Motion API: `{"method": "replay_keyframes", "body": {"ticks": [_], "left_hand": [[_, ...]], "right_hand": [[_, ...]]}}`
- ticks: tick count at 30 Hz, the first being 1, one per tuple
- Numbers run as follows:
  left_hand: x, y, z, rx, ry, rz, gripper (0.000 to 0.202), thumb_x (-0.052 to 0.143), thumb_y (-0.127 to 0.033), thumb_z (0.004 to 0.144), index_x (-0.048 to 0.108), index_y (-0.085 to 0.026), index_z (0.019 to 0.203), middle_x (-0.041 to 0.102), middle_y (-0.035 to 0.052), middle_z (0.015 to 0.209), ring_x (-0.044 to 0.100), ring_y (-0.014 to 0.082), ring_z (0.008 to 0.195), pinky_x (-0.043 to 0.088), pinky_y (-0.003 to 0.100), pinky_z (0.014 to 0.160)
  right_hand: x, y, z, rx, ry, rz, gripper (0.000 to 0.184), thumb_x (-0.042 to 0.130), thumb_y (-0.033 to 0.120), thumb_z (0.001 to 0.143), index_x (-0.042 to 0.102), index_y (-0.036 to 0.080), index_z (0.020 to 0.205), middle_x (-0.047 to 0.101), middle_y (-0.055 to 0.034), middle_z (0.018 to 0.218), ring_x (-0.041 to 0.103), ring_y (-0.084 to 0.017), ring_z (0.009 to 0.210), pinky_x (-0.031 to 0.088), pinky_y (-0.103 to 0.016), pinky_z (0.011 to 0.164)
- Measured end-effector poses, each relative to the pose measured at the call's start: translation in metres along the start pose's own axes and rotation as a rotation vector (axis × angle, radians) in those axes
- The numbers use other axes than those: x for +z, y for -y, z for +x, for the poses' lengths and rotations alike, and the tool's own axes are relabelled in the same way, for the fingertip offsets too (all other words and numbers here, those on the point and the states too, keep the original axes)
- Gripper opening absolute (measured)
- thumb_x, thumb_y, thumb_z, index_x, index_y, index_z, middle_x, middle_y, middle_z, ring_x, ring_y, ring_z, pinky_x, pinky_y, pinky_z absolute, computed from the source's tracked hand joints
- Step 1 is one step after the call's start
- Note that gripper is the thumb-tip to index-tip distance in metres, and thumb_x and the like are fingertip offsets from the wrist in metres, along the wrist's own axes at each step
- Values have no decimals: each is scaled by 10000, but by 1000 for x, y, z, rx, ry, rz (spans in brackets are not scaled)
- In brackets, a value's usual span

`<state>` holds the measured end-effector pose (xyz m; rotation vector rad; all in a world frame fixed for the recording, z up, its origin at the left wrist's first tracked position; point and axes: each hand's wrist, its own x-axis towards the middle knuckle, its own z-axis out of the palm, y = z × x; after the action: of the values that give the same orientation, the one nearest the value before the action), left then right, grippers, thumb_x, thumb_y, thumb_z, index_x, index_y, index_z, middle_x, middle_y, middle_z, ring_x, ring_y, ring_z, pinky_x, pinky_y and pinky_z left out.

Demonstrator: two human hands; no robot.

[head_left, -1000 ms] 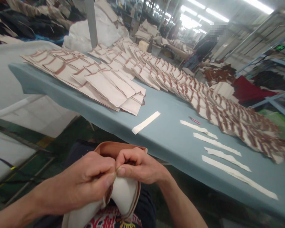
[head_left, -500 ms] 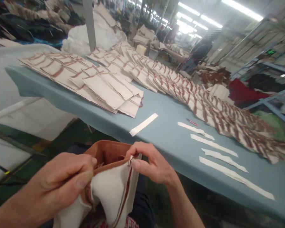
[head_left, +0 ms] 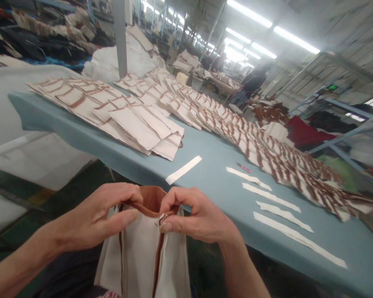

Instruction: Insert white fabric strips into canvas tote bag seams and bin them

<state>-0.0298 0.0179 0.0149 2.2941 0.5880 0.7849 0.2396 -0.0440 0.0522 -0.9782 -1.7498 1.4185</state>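
Note:
Between my hands hangs a cream fabric bag piece with brown seams and a brown lining showing at its open top. My left hand pinches the top edge on the left, thumb outside and fingers tucked over the rim. On the right, my right hand grips the same edge at the top of a brown seam, thumb in front. The bag piece is in front of my lap, just off the near edge of the blue-covered table; its bottom runs out of view.
Stacked cream pieces with brown trim lie at the table's left, with a long overlapping row behind. Several white strips and small pink-handled snips rest at the right. Another white strip lies nearer. A person stands far back.
My left hand has moved right and up along the rim, closer to my right hand. The bag piece now hangs straighter with its front panel facing me, and its opening looks narrower.

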Motion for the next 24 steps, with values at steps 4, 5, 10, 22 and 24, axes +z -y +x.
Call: {"method": "replay_keyframes", "body": {"ticks": [4,5,10,22,24], "left_hand": [[11,-9,6,98,33,-54,171,560,-185,1009,705,-215,922,734,-28,807,671,142,707,511,218,694],[12,-11,7,105,37,-73,174,554,-158,998,702,-213,924,733,-29,811,668,136,711,508,213,698],[12,-17,10,68,59,-93,179,546,-133,977,648,-218,857,687,-39,741,604,129,637,456,224,625],[1,-14,9,48,84,-182,228,559,-106,985,665,-208,811,657,-71,702,605,82,600,443,176,602],[1,-13,8,31,68,-195,231,579,-132,998,672,-207,800,648,-73,692,591,81,588,432,175,585]], "right_hand": [[10,-10,3,40,-10,91,503,994,582,898,663,208,959,690,41,842,594,-115,725,504,-242,696],[13,-12,3,42,-17,127,519,1006,574,886,642,216,980,690,41,855,603,-118,735,516,-246,711],[22,-17,4,44,-62,112,593,987,642,882,560,247,998,679,53,866,628,-127,756,511,-262,733],[19,-26,18,-6,-80,-145,571,939,701,893,640,230,1017,706,26,953,624,-152,836,497,-292,770],[19,-25,18,-31,-77,-204,548,945,676,886,669,227,1037,734,15,976,646,-164,853,500,-307,793]]}}
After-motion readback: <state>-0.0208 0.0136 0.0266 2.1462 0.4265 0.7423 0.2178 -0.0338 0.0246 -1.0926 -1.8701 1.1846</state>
